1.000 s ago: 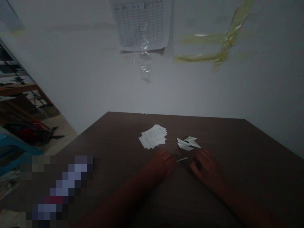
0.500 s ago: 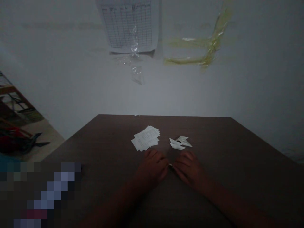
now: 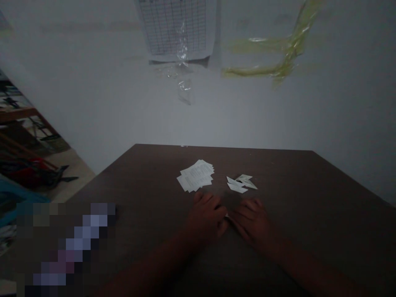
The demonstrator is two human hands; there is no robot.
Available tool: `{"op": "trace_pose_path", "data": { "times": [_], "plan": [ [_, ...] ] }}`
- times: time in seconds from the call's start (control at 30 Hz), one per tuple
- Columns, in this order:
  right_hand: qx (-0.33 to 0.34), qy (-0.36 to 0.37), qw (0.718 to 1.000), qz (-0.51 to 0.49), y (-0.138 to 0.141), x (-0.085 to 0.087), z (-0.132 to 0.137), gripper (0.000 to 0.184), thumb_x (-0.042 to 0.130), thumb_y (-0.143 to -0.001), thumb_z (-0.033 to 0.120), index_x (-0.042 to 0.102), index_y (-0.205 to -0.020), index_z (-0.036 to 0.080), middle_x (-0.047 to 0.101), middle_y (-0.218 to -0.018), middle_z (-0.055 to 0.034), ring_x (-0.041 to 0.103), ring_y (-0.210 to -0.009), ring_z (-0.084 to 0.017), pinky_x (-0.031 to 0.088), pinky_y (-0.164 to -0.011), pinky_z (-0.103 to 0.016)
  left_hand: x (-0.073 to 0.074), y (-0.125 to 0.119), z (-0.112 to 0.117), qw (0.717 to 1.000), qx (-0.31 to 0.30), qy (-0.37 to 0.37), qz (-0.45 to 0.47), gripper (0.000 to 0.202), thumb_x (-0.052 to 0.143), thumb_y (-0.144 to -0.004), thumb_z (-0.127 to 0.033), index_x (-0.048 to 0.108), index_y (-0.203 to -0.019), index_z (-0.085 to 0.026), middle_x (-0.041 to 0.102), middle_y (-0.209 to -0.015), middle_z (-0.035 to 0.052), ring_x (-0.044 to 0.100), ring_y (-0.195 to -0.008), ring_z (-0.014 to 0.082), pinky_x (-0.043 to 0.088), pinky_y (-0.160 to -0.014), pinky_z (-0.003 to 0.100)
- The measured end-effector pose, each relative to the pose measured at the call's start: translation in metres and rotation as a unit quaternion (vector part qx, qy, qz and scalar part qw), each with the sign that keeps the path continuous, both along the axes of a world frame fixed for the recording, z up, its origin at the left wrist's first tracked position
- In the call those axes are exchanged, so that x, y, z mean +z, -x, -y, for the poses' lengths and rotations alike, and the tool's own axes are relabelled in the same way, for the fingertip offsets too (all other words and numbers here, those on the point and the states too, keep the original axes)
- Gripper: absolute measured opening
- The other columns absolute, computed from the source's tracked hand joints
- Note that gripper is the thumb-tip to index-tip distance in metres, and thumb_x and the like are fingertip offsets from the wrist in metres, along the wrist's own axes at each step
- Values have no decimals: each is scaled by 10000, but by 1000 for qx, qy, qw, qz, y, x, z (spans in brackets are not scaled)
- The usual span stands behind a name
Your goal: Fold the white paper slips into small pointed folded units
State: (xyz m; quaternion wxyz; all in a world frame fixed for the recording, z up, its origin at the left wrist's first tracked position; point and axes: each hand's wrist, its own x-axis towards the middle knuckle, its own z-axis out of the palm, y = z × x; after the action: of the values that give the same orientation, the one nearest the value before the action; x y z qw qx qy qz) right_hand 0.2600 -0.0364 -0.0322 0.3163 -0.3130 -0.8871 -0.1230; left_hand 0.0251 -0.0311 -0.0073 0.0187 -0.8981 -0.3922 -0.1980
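Note:
Low over the dark brown table (image 3: 148, 173), my left hand (image 3: 206, 215) is closed with its fingers curled. My right hand (image 3: 253, 221) faces it, fingers bent and pressed together. Between the fingertips of both shows a tiny pale edge of paper (image 3: 227, 215); the rest of this piece is hidden by the fingers. Just beyond my left hand lies a fanned stack of white paper sheets (image 3: 195, 176) with printed text. Several small folded paper pieces (image 3: 237, 187) with slanted ends lie close together beyond my right hand.
A white wall (image 3: 210, 119) rises at the table's far edge, with a printed table sheet (image 3: 176, 29) and yellowish tape (image 3: 287, 62) on it. At left are a blurred-out area (image 3: 83, 243), a blue object (image 3: 18, 198) and a wooden frame (image 3: 21, 113).
The camera's view has shifted, so the table and papers appear slightly further right and higher. Both hands stay together on the small paper, with fingers only slightly moved.

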Motion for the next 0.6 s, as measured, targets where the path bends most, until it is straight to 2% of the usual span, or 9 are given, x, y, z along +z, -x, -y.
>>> {"op": "trace_pose_path", "data": {
  "times": [0.1,0.27,0.47,0.6],
  "plan": [
    [-1,-8,1000,-10,-6,-2,-4,239,608,-1117,141,821,-1158,241,851,-957,-54,713,-909,-263,516,-840,-454,3,11,-8,999,36,-7,-4,121,785,-879,-150,690,-894,-223,718,-1009,67,684,-1028,332,509,-938,515],
    [-17,-2,1000,-25,-11,-6,-10,231,602,-1162,193,823,-1096,203,836,-938,-48,704,-893,-261,488,-810,-446,3,25,-16,997,75,-21,7,108,749,-897,-127,683,-905,-212,735,-1013,62,665,-985,291,497,-934,487],
    [-14,-4,999,-40,1,-7,-7,193,641,-1121,168,812,-1045,214,792,-873,-32,669,-879,-254,447,-821,-440,2,7,-5,999,7,-43,7,132,724,-928,-97,716,-977,-219,756,-1050,37,687,-1013,269,492,-950,446],
    [-20,18,999,-34,8,-8,-4,151,679,-1072,148,791,-995,215,772,-859,-27,640,-879,-250,438,-842,-439,3,-2,4,999,-11,-52,-9,156,716,-931,-75,713,-969,-226,773,-1053,55,714,-1007,287,504,-931,452]
  ]
}}
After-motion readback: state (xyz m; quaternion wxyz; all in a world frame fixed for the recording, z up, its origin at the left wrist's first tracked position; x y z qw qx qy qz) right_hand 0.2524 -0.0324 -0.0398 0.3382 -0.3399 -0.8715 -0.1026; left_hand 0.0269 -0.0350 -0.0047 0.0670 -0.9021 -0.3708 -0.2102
